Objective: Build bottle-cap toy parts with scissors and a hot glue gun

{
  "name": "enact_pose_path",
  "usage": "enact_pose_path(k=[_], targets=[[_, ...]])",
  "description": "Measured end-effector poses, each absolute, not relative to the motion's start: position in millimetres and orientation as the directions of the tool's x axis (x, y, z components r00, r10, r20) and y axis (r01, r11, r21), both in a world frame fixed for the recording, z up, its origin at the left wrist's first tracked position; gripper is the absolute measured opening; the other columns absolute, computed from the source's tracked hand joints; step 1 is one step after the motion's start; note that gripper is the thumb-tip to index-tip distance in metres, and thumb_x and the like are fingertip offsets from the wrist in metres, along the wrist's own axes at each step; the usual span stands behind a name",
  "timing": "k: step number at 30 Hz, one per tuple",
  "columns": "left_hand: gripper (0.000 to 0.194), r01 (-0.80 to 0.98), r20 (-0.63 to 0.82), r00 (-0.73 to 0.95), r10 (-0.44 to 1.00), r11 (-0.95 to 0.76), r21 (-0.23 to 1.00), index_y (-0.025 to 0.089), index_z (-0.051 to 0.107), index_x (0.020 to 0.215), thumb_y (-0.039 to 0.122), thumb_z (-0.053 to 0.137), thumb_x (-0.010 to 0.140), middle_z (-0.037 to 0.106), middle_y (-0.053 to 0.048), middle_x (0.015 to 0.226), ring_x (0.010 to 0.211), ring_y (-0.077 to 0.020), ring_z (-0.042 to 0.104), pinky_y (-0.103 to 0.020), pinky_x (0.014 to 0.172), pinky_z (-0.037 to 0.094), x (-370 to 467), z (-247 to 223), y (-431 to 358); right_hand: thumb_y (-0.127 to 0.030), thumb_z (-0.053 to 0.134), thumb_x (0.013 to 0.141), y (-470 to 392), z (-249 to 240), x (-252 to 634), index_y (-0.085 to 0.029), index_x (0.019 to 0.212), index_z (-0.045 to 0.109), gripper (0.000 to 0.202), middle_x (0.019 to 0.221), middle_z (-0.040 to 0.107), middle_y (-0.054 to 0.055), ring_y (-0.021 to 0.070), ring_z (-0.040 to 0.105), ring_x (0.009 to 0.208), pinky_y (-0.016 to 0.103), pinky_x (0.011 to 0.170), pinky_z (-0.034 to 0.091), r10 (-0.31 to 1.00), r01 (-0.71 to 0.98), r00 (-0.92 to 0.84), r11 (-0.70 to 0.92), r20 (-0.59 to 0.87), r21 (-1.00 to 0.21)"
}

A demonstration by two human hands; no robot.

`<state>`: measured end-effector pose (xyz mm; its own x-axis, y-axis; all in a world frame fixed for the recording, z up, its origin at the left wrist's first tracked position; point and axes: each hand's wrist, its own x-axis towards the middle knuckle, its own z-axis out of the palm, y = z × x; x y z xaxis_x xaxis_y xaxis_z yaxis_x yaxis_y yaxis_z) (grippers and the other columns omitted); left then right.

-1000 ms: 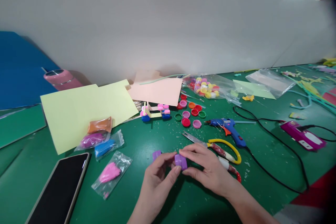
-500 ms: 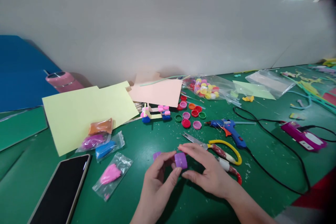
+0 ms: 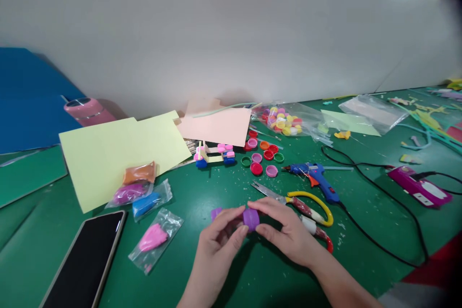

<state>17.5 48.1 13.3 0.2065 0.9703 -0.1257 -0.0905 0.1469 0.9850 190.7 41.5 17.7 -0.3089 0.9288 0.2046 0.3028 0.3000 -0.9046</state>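
Note:
A purple piece that looks like bottle caps joined face to face (image 3: 250, 220) is between my two hands, just above the green table. My left hand (image 3: 221, 243) grips it from the left with thumb and index finger. From the other side, the fingertips and thumb of my right hand (image 3: 283, 231) press on its right edge. A second purple piece (image 3: 216, 213) shows past my left fingers; whether it joins the first is hidden. Just beyond my right hand lie scissors (image 3: 269, 192) with one yellow-covered handle and one red. Farther off are loose red, orange, pink and green caps (image 3: 256, 169).
A blue glue gun (image 3: 314, 175) with a black cord lies to the right, near a purple power strip (image 3: 418, 186). A small stick-built car (image 3: 212, 155) stands at the back. On the left are a phone (image 3: 84, 260), bagged clay (image 3: 153, 238) and yellow sheets (image 3: 122, 149).
My right fingers and thumb have closed in on the purple caps, which were held mainly by my left hand. The caps have shifted slightly right and turned a little.

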Motion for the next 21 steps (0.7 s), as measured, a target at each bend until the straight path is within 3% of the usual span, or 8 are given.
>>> enact_pose_path(k=[3,6,21], targets=[[0.023,-0.198,-0.267,0.226,0.937,0.313,0.929,0.023,0.068,0.092,0.020,0.067,0.069,0.068,-0.003,0.089,0.081,-0.0140,0.059,-0.023,0.074,0.047,17,11,50,-0.022,0.053,0.084,43,16,190,-0.024,0.119,0.052,0.036,0.107,0.057,0.006,0.0182,0.052,0.099,0.030,0.087,0.040,0.927,0.297,-0.327,0.287,0.185,-0.911],[0.023,-0.265,-0.303,0.232,0.924,0.360,0.894,0.022,0.068,0.091,0.018,0.068,0.068,0.069,-0.001,0.086,0.079,-0.0118,0.059,-0.021,0.075,0.046,17,11,50,-0.022,0.053,0.084,44,14,190,-0.023,0.120,0.051,0.036,0.104,0.057,0.005,0.0173,0.053,0.095,0.029,0.084,0.041,0.929,0.287,-0.326,0.276,0.177,-0.917],[0.022,-0.216,-0.275,0.225,0.935,0.323,0.921,0.024,0.066,0.092,0.019,0.066,0.071,0.068,0.002,0.086,0.077,-0.0098,0.061,-0.019,0.074,0.047,11,-4,45,-0.022,0.054,0.084,41,10,188,-0.022,0.122,0.050,0.038,0.097,0.055,0.004,0.0144,0.052,0.087,0.025,0.078,0.041,0.932,0.261,-0.332,0.237,0.144,-0.936]])
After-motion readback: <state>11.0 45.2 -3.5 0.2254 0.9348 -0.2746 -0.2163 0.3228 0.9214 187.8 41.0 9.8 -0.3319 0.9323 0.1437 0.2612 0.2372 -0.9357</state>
